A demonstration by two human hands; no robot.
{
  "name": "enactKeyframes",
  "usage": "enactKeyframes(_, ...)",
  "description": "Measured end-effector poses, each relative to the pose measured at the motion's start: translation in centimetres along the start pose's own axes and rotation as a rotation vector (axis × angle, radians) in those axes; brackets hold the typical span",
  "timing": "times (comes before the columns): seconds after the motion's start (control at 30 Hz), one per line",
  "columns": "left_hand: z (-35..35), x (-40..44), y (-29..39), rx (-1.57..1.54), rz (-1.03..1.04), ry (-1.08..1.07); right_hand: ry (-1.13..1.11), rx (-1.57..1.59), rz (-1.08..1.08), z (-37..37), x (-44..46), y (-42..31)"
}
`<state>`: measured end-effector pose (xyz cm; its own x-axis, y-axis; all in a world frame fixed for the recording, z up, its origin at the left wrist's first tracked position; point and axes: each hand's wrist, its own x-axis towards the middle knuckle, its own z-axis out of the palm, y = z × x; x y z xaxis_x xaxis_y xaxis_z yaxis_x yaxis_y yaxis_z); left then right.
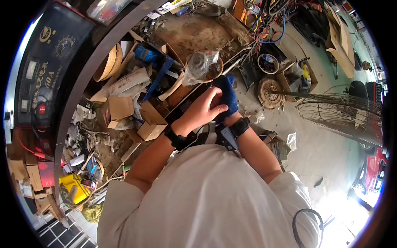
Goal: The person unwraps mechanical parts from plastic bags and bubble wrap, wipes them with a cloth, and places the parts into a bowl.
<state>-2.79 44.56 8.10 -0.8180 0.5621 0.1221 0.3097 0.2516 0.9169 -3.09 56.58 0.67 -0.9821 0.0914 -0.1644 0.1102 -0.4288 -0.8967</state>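
My left hand (202, 108) is bare, its fingers and thumb curled against the blue glove (228, 94) at the centre of the view. The glove covers my right hand (230, 103), and its cloth hides the fingers, so their pose does not show. Both hands touch in front of my chest. Each wrist has a black band. A dark grey device (227, 137) hangs by the right wrist. Just beyond the hands stands a round container (216, 71) with clear plastic (195, 69) over it.
Opened cardboard boxes (120, 108) and scraps crowd the left. A black charger unit (45, 70) stands at the far left. To the right are a round metal disc (271, 93), a wire fan guard (339, 113) and a box of parts (295, 78). Tangled wires (269, 25) lie ahead.
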Motion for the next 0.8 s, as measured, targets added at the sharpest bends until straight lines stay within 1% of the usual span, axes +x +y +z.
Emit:
enactKeyframes(0.03,-0.6,0.6,0.7,-0.048,-0.042,-0.043,-0.033,-0.021,-0.023,-0.4,0.3,-0.2)
enactKeyframes(0.1,-1.8,1.7,2.3,-0.147,-0.13,-0.127,-0.154,-0.663,-0.319,-1.9,0.8,-0.7)
enactKeyframes(0.13,-1.7,2.2,2.7,-0.316,-0.073,-0.072,-0.169,-0.799,-0.403,-2.1,0.8,-1.0)
enactKeyframes(0.17,-1.7,2.7,3.6,-0.485,-0.037,-0.08,-0.169,-0.736,-0.339,-2.1,0.6,-1.2)
enactKeyframes(0.2,-1.6,3.3,4.3,-0.482,-0.025,-0.08,-0.165,-0.674,-0.276,-2.1,0.4,-1.5)
enactKeyframes(0.23,-1.3,3.8,4.7,-0.48,-0.013,-0.08,-0.121,-0.676,-0.364,-1.6,0.0,-1.5)
enactKeyframes(0.27,-0.7,4.0,4.3,-0.311,0.021,-0.043,-0.079,-0.679,-0.455,-1.3,-0.2,-1.5)
enactKeyframes(0.3,-0.2,4.2,3.7,-0.139,0.058,-0.004,-0.069,0.248,-0.214,-1.7,-0.2,0.4)
enactKeyframes(0.33,-0.1,3.7,3.6,0.007,0.042,-0.048,-0.108,0.489,-0.052,-2.1,-0.2,-0.1)
enactKeyframes(0.37,1.1,3.4,1.5,0.001,0.096,-0.078,-0.142,0.731,0.115,-2.9,-0.4,-0.9)
enactKeyframes(0.4,2.1,2.8,-0.1,-0.036,0.062,-0.04,-0.135,0.772,0.154,-3.1,-0.6,-1.0)
enactKeyframes(0.43,2.6,2.6,-0.3,-0.074,0.026,-0.004,-0.126,0.814,0.193,-3.4,-0.7,-1.1)
enactKeyframes(0.5,2.5,3.1,-0.7,-0.093,-0.088,-0.119,-0.04,0.483,0.03,-3.3,-0.8,-0.9)
enactKeyframes(0.53,2.2,3.4,-0.2,-0.209,-0.202,-0.144,-0.019,0.594,0.038,-3.7,-0.9,-0.5)
enactKeyframes(0.63,2.5,4.3,2.8,-0.774,-0.159,-0.224,0.043,0.944,0.059,-5.0,-2.0,3.7)
enactKeyframes(0.67,2.5,4.8,3.5,-0.655,-0.103,-0.25,0.068,1.065,0.065,-5.0,-2.4,4.7)
enactKeyframes(0.7,2.5,5.3,3.3,-0.453,-0.041,-0.201,0.088,1.183,0.069,-5.2,-2.3,5.5)
enactKeyframes(0.77,2.4,6.3,2.9,-0.049,0.08,-0.094,0.139,0.658,0.198,-3.0,-0.5,-1.2)
enactKeyframes(0.8,2.6,5.9,1.9,0.009,-0.023,-0.11,-0.027,0.849,0.253,-4.9,0.6,1.1)
